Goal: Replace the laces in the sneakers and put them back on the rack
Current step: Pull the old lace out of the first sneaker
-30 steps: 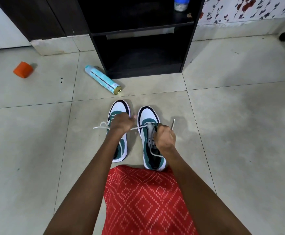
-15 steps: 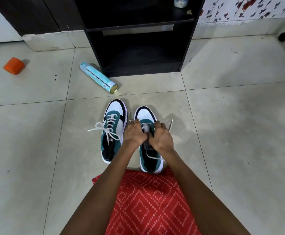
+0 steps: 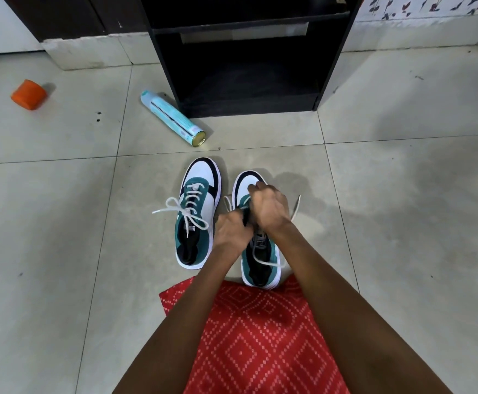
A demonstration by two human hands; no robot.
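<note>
Pale floor tiles (image 3: 61, 223) are filling the head view, and the black rack (image 3: 334, 52) is standing open at top centre. We are seeing the laced sneaker (image 3: 199, 214) sitting left of centre, bow tied and toe toward the rack, just beside the second sneaker (image 3: 260, 265), which is lying under both hands. The left hand (image 3: 232, 231) is curling round a dark part by the tongue, probably steadying the shoe. The right hand (image 3: 269, 207) is bunching its fingers over the eyelets, seemingly pinching the lace (image 3: 296, 209), though the exact grip is hiding from us. Loose ends are trailing either side, so we are judging the threading unfinished. A spray can (image 3: 172, 118) is lying by the rack's lower left corner, possibly crowding the way back. An orange object (image 3: 28, 94) is sitting at upper left, well apart.
</note>
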